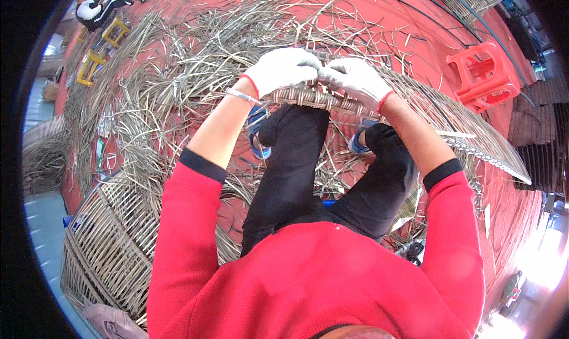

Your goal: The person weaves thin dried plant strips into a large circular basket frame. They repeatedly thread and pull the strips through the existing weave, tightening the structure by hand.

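Note:
A woven wicker panel (444,110) lies across my knees and stretches off to the right, with a pale edge along its near right side. Its thick braided rim (299,96) passes beneath both hands. My left hand (286,71), in a white glove with a red cuff, is closed on the rim, its fingertips pinched. Close beside it, my right hand (357,81), gloved the same way, is also closed at the rim with its fingers bent over. Whatever thin strand may be between the fingertips is hidden. A pale flat strip (240,96) crosses my left wrist.
Loose wicker strands (195,60) cover much of the red floor ahead and to the left. A woven wicker piece (112,232) stands at the lower left. A red plastic stool (483,75) lies at the right, yellow stools (90,67) at the far left, near another person (98,10).

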`<action>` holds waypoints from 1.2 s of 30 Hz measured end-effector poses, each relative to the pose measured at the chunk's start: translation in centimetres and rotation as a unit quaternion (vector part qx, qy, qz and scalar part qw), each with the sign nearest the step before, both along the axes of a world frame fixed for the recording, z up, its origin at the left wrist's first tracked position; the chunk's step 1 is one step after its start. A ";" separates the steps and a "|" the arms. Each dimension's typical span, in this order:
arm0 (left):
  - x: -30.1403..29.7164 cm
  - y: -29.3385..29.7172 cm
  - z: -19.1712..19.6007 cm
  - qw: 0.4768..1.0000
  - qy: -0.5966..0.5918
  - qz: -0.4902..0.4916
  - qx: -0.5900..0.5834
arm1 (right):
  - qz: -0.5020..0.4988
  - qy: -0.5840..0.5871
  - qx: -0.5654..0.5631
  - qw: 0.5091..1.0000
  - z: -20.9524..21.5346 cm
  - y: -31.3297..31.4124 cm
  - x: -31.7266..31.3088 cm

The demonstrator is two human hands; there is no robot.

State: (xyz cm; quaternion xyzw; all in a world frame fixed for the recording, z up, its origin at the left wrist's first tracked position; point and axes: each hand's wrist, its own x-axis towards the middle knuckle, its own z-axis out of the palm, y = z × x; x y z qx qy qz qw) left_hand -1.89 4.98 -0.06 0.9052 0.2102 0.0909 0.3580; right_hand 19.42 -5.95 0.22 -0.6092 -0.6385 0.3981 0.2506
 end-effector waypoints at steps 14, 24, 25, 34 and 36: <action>-11.4 -7.8 -4.9 0.926 -0.093 0.287 0.226 | 0.016 0.062 -0.061 0.996 -1.3 -0.2 0.1; -12.1 -5.1 0.3 0.978 -0.085 0.103 0.162 | 0.066 -0.029 0.002 0.997 -1.2 -0.2 0.3; -12.2 -4.9 0.5 0.980 -0.086 0.089 0.154 | 0.074 -0.054 0.017 0.996 -1.2 -0.2 0.3; -9.1 -5.2 -0.6 0.977 -0.109 0.175 0.051 | 0.047 0.038 -0.030 0.998 -1.3 -0.6 0.0; -8.9 -5.4 -0.3 0.946 -0.200 0.206 -0.150 | 0.051 -0.002 -0.017 0.999 -1.2 -0.6 0.0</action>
